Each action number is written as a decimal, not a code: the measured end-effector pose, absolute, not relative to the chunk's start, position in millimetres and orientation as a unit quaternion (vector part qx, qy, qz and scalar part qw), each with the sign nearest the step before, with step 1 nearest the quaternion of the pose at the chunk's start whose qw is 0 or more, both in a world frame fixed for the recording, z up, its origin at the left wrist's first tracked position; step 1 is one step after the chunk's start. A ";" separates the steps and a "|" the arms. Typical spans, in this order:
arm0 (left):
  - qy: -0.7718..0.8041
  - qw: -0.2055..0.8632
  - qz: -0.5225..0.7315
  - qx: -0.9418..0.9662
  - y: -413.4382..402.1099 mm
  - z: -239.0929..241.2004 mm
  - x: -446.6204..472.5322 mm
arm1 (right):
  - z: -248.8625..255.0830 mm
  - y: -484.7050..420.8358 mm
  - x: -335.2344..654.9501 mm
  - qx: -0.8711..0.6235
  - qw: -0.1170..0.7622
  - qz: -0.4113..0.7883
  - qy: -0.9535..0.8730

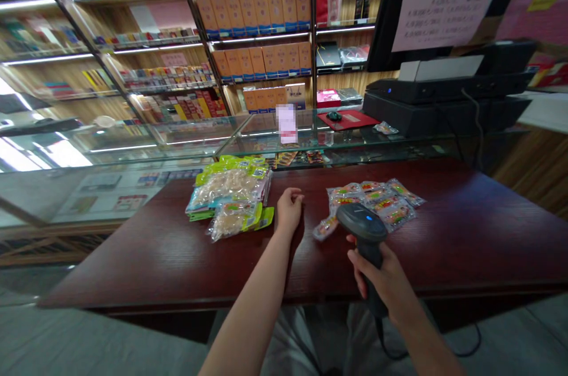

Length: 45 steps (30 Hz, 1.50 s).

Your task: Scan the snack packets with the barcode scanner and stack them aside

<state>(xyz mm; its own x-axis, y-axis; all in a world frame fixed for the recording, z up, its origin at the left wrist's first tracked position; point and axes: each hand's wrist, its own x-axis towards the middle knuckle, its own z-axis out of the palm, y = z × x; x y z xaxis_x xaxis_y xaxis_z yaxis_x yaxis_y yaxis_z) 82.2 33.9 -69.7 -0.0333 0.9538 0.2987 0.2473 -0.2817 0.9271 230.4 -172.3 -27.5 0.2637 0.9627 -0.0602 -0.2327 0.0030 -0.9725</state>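
Observation:
My right hand grips the handle of a dark grey barcode scanner, its head over the near edge of some snack packets and a blue light lit on top. My left hand rests on the dark red table with its fingers loosely curled in, and nothing shows in them. Left of that hand lies a stack of clear and lime-green food packets, with another such packet in front. Several small clear snack packets lie to the right, partly behind the scanner.
Beyond the table stands a glass display counter bearing a small sign, a red mat and a black mouse. Black checkout equipment is at right. Shelves of boxes line the back. The scanner's cable hangs below.

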 end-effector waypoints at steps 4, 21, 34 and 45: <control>0.470 0.264 0.472 0.697 28.5 -65.7 87.2 | -27.7 -165.6 223.4 -0.509 0.599 0.518 -0.338; 0.266 0.220 0.099 0.933 -43.6 -9.8 124.4 | -13.7 -178.0 256.8 -0.539 0.634 0.450 -0.323; 0.334 0.511 0.391 0.689 3.5 -31.4 81.1 | -8.7 -184.3 252.4 -0.511 0.634 0.466 -0.347; 0.375 0.504 0.611 0.483 25.6 -61.4 71.2 | -39.7 -186.6 211.7 -0.555 0.514 0.482 -0.442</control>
<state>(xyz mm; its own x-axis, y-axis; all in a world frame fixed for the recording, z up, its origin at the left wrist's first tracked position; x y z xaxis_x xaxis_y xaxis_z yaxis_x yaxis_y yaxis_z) 71.2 25.6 -61.4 -0.0270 0.9768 0.2123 -0.2534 -0.2122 0.9438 211.7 -186.6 -39.7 0.1459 0.9860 -0.0804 -0.0052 -0.0805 -0.9967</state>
